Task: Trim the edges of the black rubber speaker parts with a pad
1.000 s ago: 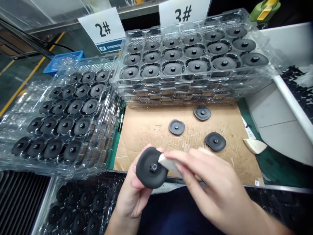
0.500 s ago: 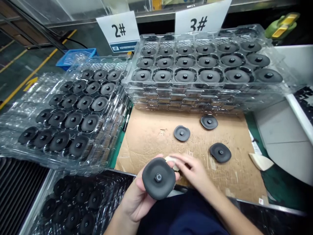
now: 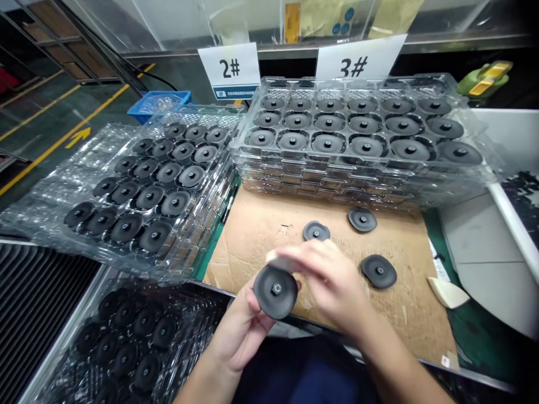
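Note:
My left hand (image 3: 240,325) holds a round black rubber disc (image 3: 275,292) with a small metal hub, face towards me. My right hand (image 3: 324,280) pinches a small white wedge-shaped piece (image 3: 280,261) against the disc's upper edge. Both hands hover over the near edge of a brown cardboard sheet (image 3: 261,224). Three loose black discs lie on the cardboard: one (image 3: 316,230) just beyond my right hand, one (image 3: 362,220) further back, one (image 3: 379,271) to the right.
A stack of clear trays (image 3: 357,179) full of black discs stands behind under the sign 3# (image 3: 357,62). More filled trays (image 3: 138,185) lie left under sign 2# (image 3: 231,70). Another tray (image 3: 135,348) sits low left. A spare white wedge (image 3: 448,292) lies right.
My right hand rose from beside the disc to its upper edge, and the disc shifted slightly. The camera tilted up, so the trays and signs sit lower in view.

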